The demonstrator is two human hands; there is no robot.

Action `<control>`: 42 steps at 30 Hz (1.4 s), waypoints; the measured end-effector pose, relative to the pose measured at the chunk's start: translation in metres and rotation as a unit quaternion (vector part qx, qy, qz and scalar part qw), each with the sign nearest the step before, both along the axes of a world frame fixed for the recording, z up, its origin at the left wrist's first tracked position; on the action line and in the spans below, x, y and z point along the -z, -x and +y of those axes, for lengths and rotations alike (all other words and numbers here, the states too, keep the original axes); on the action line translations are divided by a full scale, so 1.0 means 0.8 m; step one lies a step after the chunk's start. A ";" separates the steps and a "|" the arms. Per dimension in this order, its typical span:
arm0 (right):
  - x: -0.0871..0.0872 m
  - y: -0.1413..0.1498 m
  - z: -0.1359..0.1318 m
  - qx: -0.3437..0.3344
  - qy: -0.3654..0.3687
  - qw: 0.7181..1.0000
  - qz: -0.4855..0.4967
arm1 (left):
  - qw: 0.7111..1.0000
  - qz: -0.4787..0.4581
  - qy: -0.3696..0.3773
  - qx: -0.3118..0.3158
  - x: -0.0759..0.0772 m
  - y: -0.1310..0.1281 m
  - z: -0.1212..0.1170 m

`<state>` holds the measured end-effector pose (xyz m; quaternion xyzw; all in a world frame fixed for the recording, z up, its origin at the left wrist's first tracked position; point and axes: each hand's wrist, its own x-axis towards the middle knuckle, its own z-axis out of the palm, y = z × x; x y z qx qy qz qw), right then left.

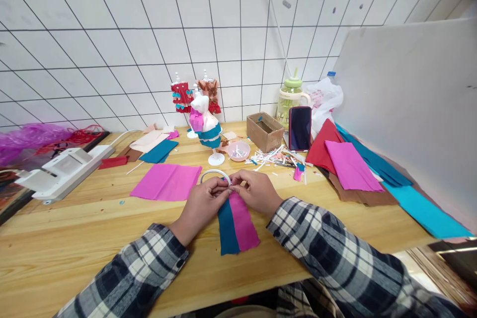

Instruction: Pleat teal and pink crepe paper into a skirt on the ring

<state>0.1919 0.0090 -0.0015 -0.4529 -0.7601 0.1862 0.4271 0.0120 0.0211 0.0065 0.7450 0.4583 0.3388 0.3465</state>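
Note:
Over the front middle of the table my left hand (pixel 201 204) and my right hand (pixel 259 190) meet, both with fingers pinched together. Between their fingertips is the gathered upper end of a teal and magenta crepe paper piece (pixel 244 223), which hangs down toward me. A thin white ring (pixel 215 171), perhaps a narrow roll of tape, stands up behind the fingers, its lower part hidden by them. My left hand is nearest its left side; how it is gripped is not clear. Left of my hands lies a magenta crepe paper sheet (pixel 164 182).
Small dress forms wear paper outfits, the front one (pixel 208 134) beyond my hands. A pink dish (pixel 238 150), cardboard box (pixel 264 131), paper scraps (pixel 270 157), phone (pixel 300 128) and green-lidded bottle (pixel 292 97) stand behind. Stacked crepe paper (pixel 354 166) lies right, a power strip (pixel 70 171) left.

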 end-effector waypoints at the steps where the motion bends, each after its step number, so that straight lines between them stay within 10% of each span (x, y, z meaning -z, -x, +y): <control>1: 0.000 0.000 0.000 0.003 0.001 1.000 0.011 | 1.000 -0.004 0.004 -0.005 -0.002 -0.001 0.000; 21: -0.006 0.010 -0.008 0.015 -0.086 0.995 -0.051 | 0.997 -0.011 -0.050 -0.058 -0.009 -0.003 -0.005; 28: -0.006 0.003 -0.004 0.036 -0.087 0.994 0.053 | 0.953 -0.038 -0.116 -0.276 -0.012 0.053 0.048; 34: 0.009 -0.012 0.022 0.026 0.008 0.997 0.074 | 0.876 0.406 -0.227 -0.127 -0.008 0.091 0.071; 37: 0.013 -0.011 0.024 0.013 0.033 0.998 0.057 | 0.872 0.386 -0.264 -0.143 -0.011 0.071 0.057; 42: 0.015 -0.002 0.017 -0.042 0.039 0.998 0.027 | 0.968 0.189 -0.164 0.025 -0.019 0.025 0.022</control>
